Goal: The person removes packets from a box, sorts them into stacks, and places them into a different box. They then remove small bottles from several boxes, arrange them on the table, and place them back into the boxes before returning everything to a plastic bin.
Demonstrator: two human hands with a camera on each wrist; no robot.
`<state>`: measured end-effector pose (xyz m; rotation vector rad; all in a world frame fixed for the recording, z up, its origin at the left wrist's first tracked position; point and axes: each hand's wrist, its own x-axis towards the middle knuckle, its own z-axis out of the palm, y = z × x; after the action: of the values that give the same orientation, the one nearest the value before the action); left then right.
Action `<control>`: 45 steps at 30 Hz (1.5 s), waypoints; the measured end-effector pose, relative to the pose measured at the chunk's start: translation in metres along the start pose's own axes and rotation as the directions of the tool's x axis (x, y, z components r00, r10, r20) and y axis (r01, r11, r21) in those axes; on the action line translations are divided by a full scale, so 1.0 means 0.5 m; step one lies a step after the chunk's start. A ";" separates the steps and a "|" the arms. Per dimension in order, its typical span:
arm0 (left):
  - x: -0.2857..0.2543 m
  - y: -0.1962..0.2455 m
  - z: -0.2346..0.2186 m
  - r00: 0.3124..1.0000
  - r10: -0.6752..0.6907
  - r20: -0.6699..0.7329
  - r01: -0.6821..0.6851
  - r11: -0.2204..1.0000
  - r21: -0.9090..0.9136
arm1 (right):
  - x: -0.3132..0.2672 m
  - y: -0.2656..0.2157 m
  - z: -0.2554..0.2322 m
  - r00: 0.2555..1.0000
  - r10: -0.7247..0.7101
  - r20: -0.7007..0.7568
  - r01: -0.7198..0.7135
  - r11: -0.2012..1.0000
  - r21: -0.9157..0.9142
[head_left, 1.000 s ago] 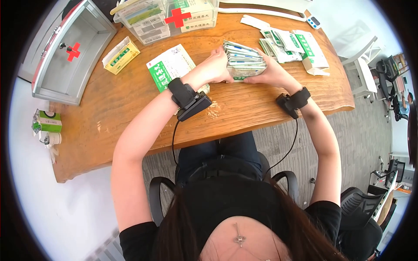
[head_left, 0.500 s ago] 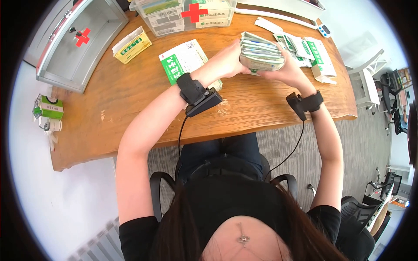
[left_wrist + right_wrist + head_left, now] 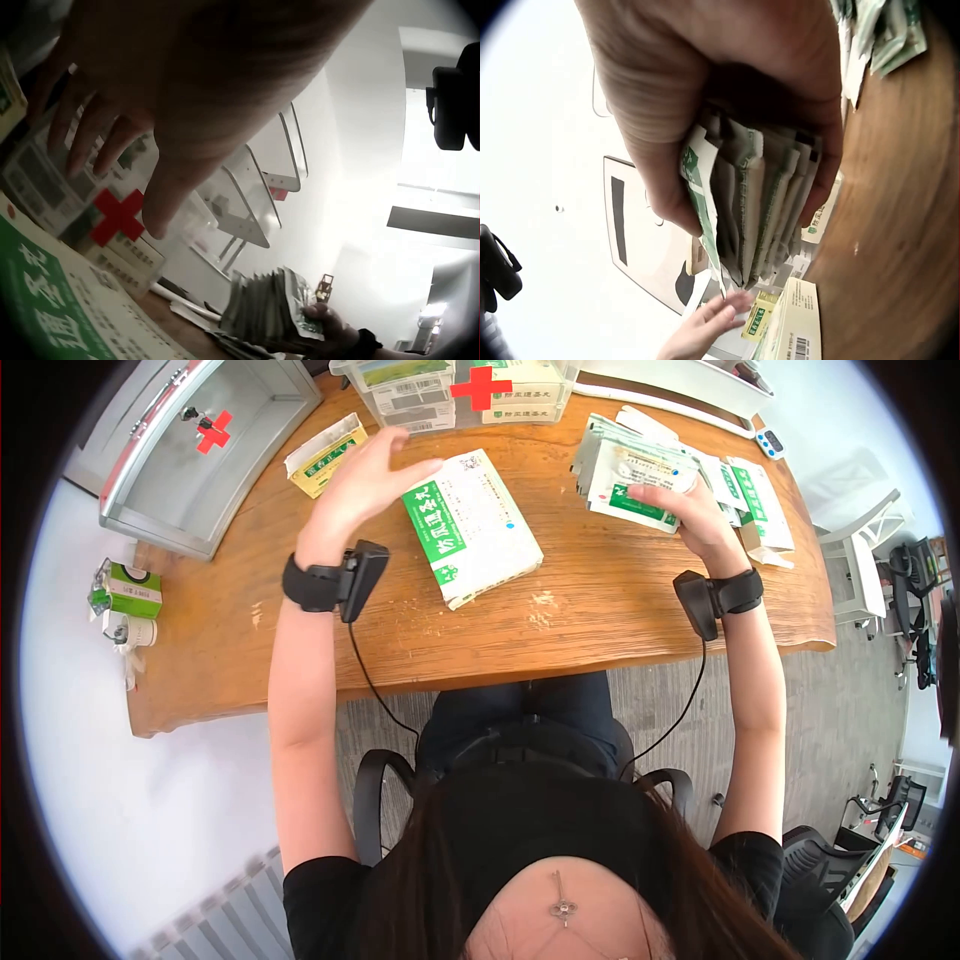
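My right hand grips a thick stack of white-and-green sachets, its thumb across the top one. Seen from the right wrist, the bundled sachets stand on edge between thumb and fingers. My left hand holds nothing; its fingers are spread, as the left wrist view also shows. It hovers just left of a white-and-green medicine box lying flat on the wooden table. Behind the left hand, partly covered by it, is a yellow box.
More sachets and an opened white-and-green box lie right of the held stack. A clear bin with a red cross stands at the back. At left are a grey first-aid case and a small green box.
Both hands held the sachet stack before. The left hand has let go and swung left past the white-and-green box. The right hand alone now holds the stack, tipped so its printed face shows.
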<state>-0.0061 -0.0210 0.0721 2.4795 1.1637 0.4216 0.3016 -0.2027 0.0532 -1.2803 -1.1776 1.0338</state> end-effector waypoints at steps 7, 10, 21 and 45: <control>0.012 -0.065 0.008 0.889 0.022 0.457 0.115 0.956 -0.269 | -0.003 0.004 0.010 1.000 -0.015 -0.023 0.016 0.998 0.061; -0.002 -0.042 -0.004 0.940 0.067 0.334 0.084 0.905 -0.418 | -0.005 0.008 0.008 0.998 -0.048 -0.040 0.051 0.996 0.067; 0.006 -0.032 0.016 0.950 0.148 0.274 0.058 0.780 -0.622 | 0.039 0.010 0.010 0.945 0.325 -0.018 -0.325 0.946 -0.004; 0.000 -0.011 0.037 0.949 0.206 0.237 -0.012 0.779 -0.627 | -0.033 0.014 0.014 0.839 -0.462 0.288 0.410 0.187 -0.893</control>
<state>-0.0020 -0.0214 0.0533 1.9377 0.6180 0.3735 0.2929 -0.2177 0.0449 -1.6084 -2.1036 -0.3032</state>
